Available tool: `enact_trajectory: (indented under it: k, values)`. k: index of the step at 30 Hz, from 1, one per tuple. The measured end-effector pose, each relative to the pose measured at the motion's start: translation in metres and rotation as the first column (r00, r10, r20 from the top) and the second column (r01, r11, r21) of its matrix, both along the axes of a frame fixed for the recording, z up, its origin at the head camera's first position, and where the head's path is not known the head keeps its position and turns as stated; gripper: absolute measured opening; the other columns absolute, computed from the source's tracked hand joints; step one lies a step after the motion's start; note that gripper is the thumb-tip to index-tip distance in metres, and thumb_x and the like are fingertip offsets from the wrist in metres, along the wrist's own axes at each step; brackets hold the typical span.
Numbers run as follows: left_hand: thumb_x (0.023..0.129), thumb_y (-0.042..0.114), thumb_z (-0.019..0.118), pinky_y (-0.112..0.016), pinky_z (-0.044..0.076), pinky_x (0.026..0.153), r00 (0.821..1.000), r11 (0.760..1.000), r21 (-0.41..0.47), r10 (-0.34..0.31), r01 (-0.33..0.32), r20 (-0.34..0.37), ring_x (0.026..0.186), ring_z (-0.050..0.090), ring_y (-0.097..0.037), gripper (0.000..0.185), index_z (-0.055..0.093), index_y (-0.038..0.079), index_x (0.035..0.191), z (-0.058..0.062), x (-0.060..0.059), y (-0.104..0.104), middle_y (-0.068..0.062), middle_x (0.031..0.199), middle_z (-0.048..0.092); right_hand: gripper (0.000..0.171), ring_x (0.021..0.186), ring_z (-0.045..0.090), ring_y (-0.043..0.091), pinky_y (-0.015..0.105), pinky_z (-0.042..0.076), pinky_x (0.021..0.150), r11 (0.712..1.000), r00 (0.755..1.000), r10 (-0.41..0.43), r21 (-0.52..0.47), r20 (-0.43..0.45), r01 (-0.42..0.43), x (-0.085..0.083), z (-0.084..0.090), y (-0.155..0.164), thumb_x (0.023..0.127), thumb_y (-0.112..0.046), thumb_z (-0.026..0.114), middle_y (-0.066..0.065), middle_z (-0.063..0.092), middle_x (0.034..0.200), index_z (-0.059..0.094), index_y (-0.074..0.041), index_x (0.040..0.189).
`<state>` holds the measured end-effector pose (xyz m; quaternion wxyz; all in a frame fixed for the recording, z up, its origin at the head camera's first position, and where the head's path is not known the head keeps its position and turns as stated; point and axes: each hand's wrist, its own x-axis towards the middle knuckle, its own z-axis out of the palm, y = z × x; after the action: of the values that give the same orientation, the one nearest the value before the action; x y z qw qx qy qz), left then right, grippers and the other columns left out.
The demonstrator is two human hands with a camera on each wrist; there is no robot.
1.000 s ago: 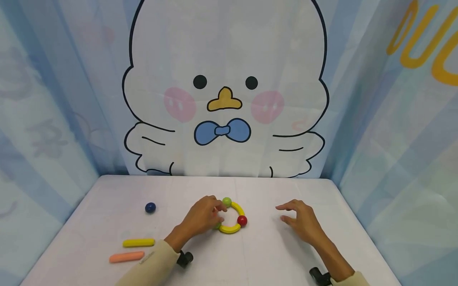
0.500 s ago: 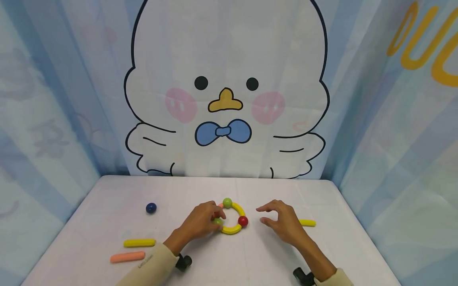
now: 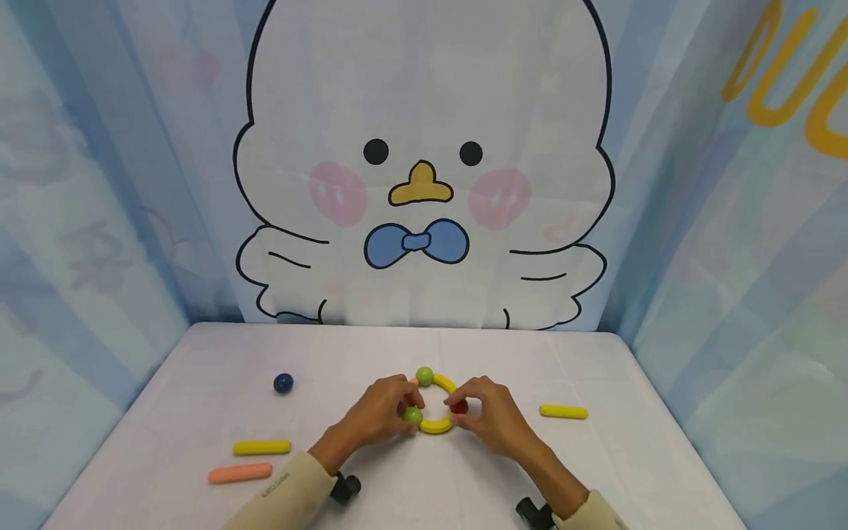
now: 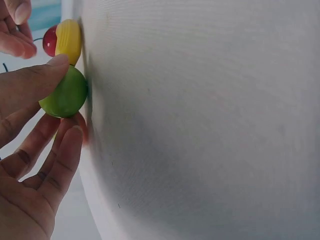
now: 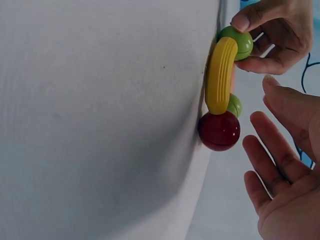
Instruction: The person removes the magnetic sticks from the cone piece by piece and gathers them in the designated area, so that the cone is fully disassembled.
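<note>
On the far left, a soft pale blue curtain (image 3: 86, 191) hangs in folds. Next, on the white, finely woven tablecloth (image 3: 636, 442), lies a salmon-pink stick (image 3: 240, 473), smooth and rounded at its ends. Just beyond it is a yellow stick (image 3: 261, 447) of the same bar-like form, and farther back sits a shiny dark blue ball (image 3: 283, 383).

A beige cloth sleeve (image 3: 285, 489) with small dark lettering leads to the left hand (image 3: 379, 410), whose thumb and fingers pinch the near green ball (image 4: 65, 95), round and glossy. That ball belongs to a ring (image 3: 436, 427), which lies on the tablecloth near the middle, between the hands. A pink piece (image 3: 414, 381), mostly hidden by the left hand, runs towards the far green ball (image 3: 425, 376). The near yellow piece (image 5: 220, 77) is a curved bar with fine grooves along its side, and the far yellow piece (image 3: 446, 383) curves likewise; both meet the polished red ball (image 5: 219, 131) at the ring's right side. Whether these parts are wood or plastic cannot be told.

The right hand (image 3: 495, 419) is just beside the red ball, thumb and fingers moderately spread and apart from it in the right wrist view. Farther right lies another yellow stick (image 3: 563, 412), slim and round-ended. Last comes the right curtain (image 3: 748, 294), streaked blue and pastel.
</note>
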<state>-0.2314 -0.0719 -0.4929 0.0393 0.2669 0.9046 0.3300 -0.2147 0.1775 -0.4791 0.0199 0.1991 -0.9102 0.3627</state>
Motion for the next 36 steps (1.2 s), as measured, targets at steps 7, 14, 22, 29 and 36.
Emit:
enact_trajectory:
  k: [7, 14, 22, 29, 36]
  values:
    - [0.079, 0.009, 0.095, -0.023, 0.054, 0.079, 1.0, 1.0, 0.012, 0.003, -0.003, -0.001, 0.086, 0.064, -0.012, 0.03, 0.076, 0.012, 0.102, 0.001, 0.0, 0.0, 0.004, 0.093, 0.064, 0.023, 0.089, 0.061, 0.02, 0.028, 0.05, 0.081, 0.999, 0.999, 0.04, 0.025, -0.002, -0.04, -0.004, -0.006, -0.01, 0.082, -0.006, 0.09, -0.003, 0.071, 0.089, 0.082, -0.019, 0.099]
    - [0.079, 0.008, 0.094, -0.022, 0.054, 0.079, 1.0, 1.0, 0.026, -0.011, 0.011, -0.002, 0.086, 0.065, -0.013, 0.03, 0.076, 0.011, 0.102, 0.001, 0.0, -0.001, 0.003, 0.093, 0.065, 0.021, 0.087, 0.056, 0.017, 0.022, 0.044, 0.075, 0.995, 0.997, 0.064, 0.078, 0.03, -0.067, -0.006, -0.008, -0.018, 0.082, -0.007, 0.091, -0.001, 0.068, 0.092, 0.084, -0.018, 0.098]
    - [0.08, 0.009, 0.094, -0.022, 0.053, 0.077, 0.999, 0.999, 0.024, -0.02, 0.021, -0.03, 0.085, 0.064, -0.013, 0.03, 0.075, 0.012, 0.103, -0.001, 0.0, 0.0, 0.003, 0.093, 0.064, 0.02, 0.093, 0.056, 0.012, 0.027, 0.046, 0.082, 0.989, 0.995, 0.102, 0.11, 0.018, -0.104, -0.008, -0.013, -0.023, 0.081, -0.006, 0.091, -0.012, 0.076, 0.089, 0.084, -0.019, 0.095]
    - [0.08, 0.009, 0.093, -0.022, 0.053, 0.077, 1.0, 1.0, 0.017, -0.009, 0.01, -0.021, 0.085, 0.063, -0.012, 0.03, 0.075, 0.012, 0.104, 0.0, 0.001, 0.001, 0.003, 0.093, 0.064, 0.02, 0.094, 0.056, 0.008, 0.031, 0.048, 0.088, 0.985, 0.994, 0.111, 0.128, 0.021, -0.113, -0.009, -0.011, -0.023, 0.082, -0.007, 0.091, -0.015, 0.076, 0.088, 0.084, -0.021, 0.094]
    - [0.081, 0.009, 0.093, -0.022, 0.053, 0.078, 1.0, 1.0, 0.01, -0.007, 0.007, -0.008, 0.086, 0.062, -0.011, 0.03, 0.075, 0.013, 0.104, -0.001, 0.0, 0.001, 0.004, 0.094, 0.064, 0.02, 0.093, 0.056, 0.01, 0.031, 0.048, 0.088, 0.983, 0.993, 0.114, 0.138, 0.036, -0.118, -0.01, -0.013, -0.022, 0.083, -0.006, 0.09, -0.014, 0.075, 0.087, 0.083, -0.021, 0.094]
